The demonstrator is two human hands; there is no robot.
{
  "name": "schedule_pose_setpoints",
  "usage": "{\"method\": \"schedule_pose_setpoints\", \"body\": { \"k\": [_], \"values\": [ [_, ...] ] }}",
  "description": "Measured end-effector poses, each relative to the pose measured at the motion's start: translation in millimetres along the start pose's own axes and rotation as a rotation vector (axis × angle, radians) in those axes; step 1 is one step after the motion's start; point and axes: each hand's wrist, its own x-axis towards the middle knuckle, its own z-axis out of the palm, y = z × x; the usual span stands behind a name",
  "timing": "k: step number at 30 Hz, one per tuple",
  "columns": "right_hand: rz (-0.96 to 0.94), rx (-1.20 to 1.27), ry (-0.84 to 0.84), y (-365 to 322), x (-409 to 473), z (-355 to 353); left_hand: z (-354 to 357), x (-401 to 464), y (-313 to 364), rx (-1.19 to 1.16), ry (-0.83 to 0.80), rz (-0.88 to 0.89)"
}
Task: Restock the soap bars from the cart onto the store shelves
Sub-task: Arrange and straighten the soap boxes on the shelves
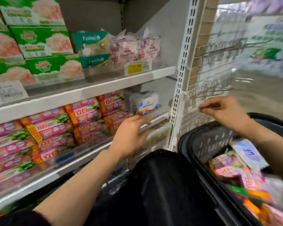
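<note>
Pink soap bar packs [83, 114] with red-and-yellow labels lie stacked in rows on the middle shelf [82, 158]. A white-and-blue soap pack [146, 101] stands at that shelf's right end. My left hand [131, 136] reaches toward the shelf front just below this pack, fingers stretched out, holding nothing. My right hand [222, 110] hovers above the black cart [194, 159] with fingers loosely curled and nothing visible in them. More pink soap packs [232, 172] and a blue-and-white pack [250, 154] lie in the cart at lower right.
The upper shelf [114, 82] carries green boxes [44, 41], teal packs [92, 46], floral purple packs [134, 49] and a yellow price tag [134, 68]. A white slotted upright [180, 82] ends the shelving; bare wire hooks [219, 51] jut out beyond it. My black-clad knee [160, 185] sits between shelf and cart.
</note>
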Motion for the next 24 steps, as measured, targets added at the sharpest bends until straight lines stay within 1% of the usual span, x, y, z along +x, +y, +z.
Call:
{"method": "schedule_pose_setpoints", "body": {
  "k": [3,7,11,13,17,20,22,24],
  "values": [
    [0.077,-0.200,-0.008,40.3,-55.4,-63.5,16.8,34.1,53.0,-0.085,-0.099,0.199],
    [0.195,-0.546,-0.025,91.3,-123.9,-125.5,50.9,63.8,121.4,-0.137,-0.285,0.364],
    [0.372,-0.568,-0.136,126.1,-179.2,-163.9,93.0,72.4,178.5,-0.161,-0.493,0.539],
    [0.446,-0.593,-0.216,135.9,-199.8,-171.3,113.1,69.2,202.3,-0.141,-0.586,0.591],
    [0.489,-0.588,-0.416,153.5,-224.4,-154.9,152.4,61.2,234.5,-0.051,-0.761,0.636],
    [0.482,-0.596,-0.528,169.3,-229.8,-130.2,179.9,57.6,236.9,0.011,-0.854,0.616],
    [0.483,-0.608,-0.546,178.8,-230.0,-118.3,194.7,53.0,230.8,0.111,-0.955,0.566],
    [0.505,-0.626,-0.475,183.3,-229.6,-112.2,204.5,48.4,224.2,0.205,-1.109,0.488]
  ]
}}
